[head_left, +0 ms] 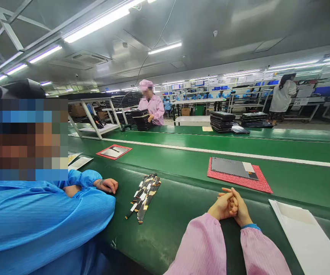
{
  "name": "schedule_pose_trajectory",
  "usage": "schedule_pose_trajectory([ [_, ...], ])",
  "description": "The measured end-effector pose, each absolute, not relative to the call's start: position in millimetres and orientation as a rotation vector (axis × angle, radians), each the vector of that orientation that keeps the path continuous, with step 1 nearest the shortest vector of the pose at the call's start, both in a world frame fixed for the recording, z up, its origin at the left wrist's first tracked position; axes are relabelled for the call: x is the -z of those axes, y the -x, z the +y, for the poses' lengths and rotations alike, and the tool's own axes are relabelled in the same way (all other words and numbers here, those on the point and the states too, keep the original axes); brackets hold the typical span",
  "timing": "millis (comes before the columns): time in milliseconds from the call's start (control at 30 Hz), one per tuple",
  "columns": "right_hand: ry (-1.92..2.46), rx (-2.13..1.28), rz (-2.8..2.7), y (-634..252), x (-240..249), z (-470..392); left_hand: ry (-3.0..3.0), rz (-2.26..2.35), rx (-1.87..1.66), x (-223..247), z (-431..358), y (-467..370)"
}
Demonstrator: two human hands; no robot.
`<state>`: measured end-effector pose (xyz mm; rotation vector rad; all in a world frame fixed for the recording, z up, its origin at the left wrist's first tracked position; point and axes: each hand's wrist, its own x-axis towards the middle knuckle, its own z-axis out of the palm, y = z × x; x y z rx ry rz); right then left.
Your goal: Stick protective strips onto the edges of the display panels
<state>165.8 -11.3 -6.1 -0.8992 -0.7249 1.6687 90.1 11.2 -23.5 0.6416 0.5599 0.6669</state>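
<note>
My left hand (222,207) and my right hand (241,209) are clasped together above the green mat (170,229), fingers interlaced, with no object visible between them. Pink sleeves cover both forearms, and a blue band shows at my right wrist. Just beyond my hands, a grey flat panel (230,168) with a pale patch lies on a red sheet (260,183). White sheets (308,233) lie to the right of my hands. Farther left on the mat is a pile of dark, thin strips (144,194) with white and gold parts.
A person in blue (47,214) leans on the bench at left, one hand (107,185) near the strips. Another panel (114,151) lies on red sheeting. Across the bench, a person in pink (155,107) handles stacked dark panels; more stacks (222,122) stand rightward.
</note>
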Motion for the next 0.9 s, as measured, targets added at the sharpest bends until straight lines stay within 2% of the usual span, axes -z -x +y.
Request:
schedule_pose_trajectory([
  [900, 0.882, -1.65, -0.766, -166.7, 11.8, -7.5, -0.604, 0.554, -0.672, 25.4, 12.4, -90.3],
])
